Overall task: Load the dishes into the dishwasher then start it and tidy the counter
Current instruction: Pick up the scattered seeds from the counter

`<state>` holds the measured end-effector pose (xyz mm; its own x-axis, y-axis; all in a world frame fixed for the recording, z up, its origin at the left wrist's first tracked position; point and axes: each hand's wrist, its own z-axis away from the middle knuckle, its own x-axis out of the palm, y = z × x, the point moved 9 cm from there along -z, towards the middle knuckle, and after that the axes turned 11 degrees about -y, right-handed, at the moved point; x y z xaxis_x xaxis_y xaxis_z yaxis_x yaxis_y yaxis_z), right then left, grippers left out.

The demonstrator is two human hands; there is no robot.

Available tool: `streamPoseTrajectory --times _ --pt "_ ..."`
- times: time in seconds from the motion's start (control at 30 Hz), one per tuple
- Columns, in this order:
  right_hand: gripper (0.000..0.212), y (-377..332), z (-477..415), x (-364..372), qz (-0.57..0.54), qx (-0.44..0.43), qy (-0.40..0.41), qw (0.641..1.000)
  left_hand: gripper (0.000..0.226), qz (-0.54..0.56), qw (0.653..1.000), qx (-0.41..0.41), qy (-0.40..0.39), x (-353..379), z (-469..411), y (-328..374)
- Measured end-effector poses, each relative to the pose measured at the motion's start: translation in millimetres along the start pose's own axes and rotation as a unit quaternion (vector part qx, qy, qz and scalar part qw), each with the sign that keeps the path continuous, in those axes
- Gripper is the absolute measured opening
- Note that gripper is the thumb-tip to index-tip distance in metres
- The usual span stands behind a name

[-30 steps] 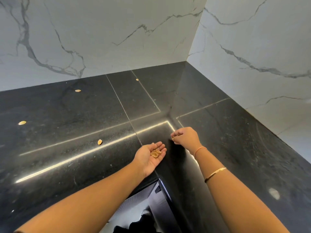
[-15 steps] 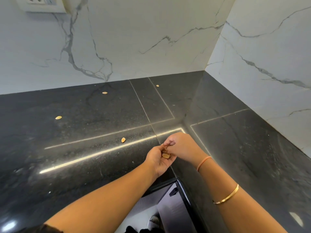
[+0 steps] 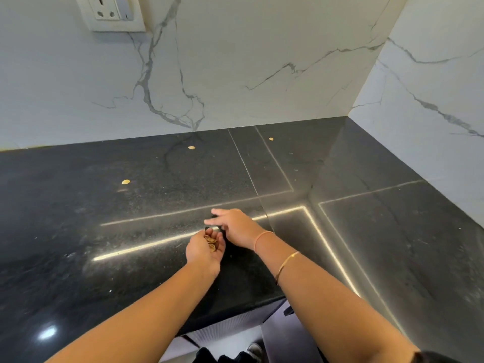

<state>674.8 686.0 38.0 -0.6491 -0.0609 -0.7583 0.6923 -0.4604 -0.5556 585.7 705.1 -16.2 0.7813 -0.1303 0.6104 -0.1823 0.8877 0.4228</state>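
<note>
Plainly, the risk is sitting closest in: the left hand is cupping a small heap of tan shells palm up over the counter, not far from its front edge. If that hand is tipping or loosening while the other one is reaching, the shells are likely going to be spilling back onto the black stone or over the edge to the floor. Its fingers are curling loosely round the heap, narrow but not sealing it.

Just beyond, the right hand is hovering low, with a thread and a bangle on its wrist. Its fingers are stretching out nearly straight and spread toward the left, holding nothing that is showing. Whether a fingertip is touching the stone I cannot tell.

Farther out, three more bits are lying well apart: the left shell, the mid shell and the far shell close to the marble wall. Being small and flat on a slick surface, they are probably going to be sliding away from a pinch. Reaching that far is what could be tilting the cupped hand
</note>
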Motion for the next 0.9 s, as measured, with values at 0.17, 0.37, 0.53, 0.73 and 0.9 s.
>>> streamPoseTrajectory --times 0.17,0.37,0.53,0.73,0.9 --pt "0.030 10.5 -1.4 -0.4 0.153 0.007 0.068 0.986 0.028 -0.025 0.999 -0.022 -0.026 -1.3 -0.5 5.9" --pt "0.014 55.1 39.5 -36.5 -0.064 0.083 0.252 0.962 0.027 -0.079 0.989 -0.081 -0.096 20.8 -3.3 -8.9" --pt "0.011 50.4 61.5 -41.8 -0.189 0.028 0.255 0.948 0.029 -0.099 0.977 -0.116 -0.149 49.8 -8.3 -28.5" --pt "0.015 73.7 70.8 -69.5 -0.203 0.032 0.274 0.940 0.031 -0.097 0.971 -0.147 -0.162 84.7 -25.1 -54.1" --pt "0.020 117.4 71.4 -115.4 -0.132 0.074 0.334 0.930 0.029 -0.127 0.969 -0.160 -0.138 101.8 -31.5 -68.6"
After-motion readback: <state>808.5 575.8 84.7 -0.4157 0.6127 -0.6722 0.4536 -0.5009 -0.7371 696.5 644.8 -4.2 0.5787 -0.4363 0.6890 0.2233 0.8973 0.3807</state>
